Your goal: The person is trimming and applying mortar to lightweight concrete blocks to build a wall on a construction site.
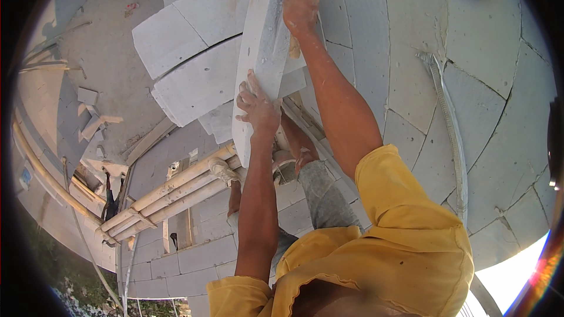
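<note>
Both my hands grip a long, pale grey concrete block (264, 41), dusty and pitted, tilted in front of me beside a wall. My left hand (258, 105) presses on its near part, fingers spread over the top and edge. Toward the far end, my right hand (301, 9) clasps the side nearest the wall, and some of its fingertips run out of view. Under and left of the held block lies a stack of similar pale blocks (200, 73). White dust coats my fingers.
A jointed block wall (411, 82) rises on the right, with a pale flexible conduit (452, 135) along it. Bamboo poles (176, 191) lashed together run beside my legs. Farther down left are broken blocks (88, 97) on a floor and a curved bamboo pole (56, 185).
</note>
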### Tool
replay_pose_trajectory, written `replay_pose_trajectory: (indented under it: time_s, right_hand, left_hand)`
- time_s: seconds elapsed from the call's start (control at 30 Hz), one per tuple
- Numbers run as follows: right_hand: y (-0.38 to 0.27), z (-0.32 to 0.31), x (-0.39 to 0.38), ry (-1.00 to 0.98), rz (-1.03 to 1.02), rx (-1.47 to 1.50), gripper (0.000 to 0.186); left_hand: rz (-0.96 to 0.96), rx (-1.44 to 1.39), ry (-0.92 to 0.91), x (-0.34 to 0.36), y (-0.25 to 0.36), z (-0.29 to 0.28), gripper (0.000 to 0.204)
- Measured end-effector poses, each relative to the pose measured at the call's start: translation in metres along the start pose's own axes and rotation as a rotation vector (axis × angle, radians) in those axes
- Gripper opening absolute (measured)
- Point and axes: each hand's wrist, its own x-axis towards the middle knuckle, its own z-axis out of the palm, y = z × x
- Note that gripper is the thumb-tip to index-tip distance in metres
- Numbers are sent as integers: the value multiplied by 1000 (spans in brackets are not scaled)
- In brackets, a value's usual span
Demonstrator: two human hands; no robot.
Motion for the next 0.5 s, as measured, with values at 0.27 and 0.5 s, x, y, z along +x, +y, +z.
replay_pose_trajectory:
  time_s: [0.27, 0.5]
  right_hand:
    - [-28, -22, -48, -138, 262, -21, 64]
    - [-37, -21, -85, -119, 320, -4, 63]
  left_hand:
    - [-16, 11, -19, -2, 9, 1, 111]
    - [-9, 24, -19, -2, 5, 10, 104]
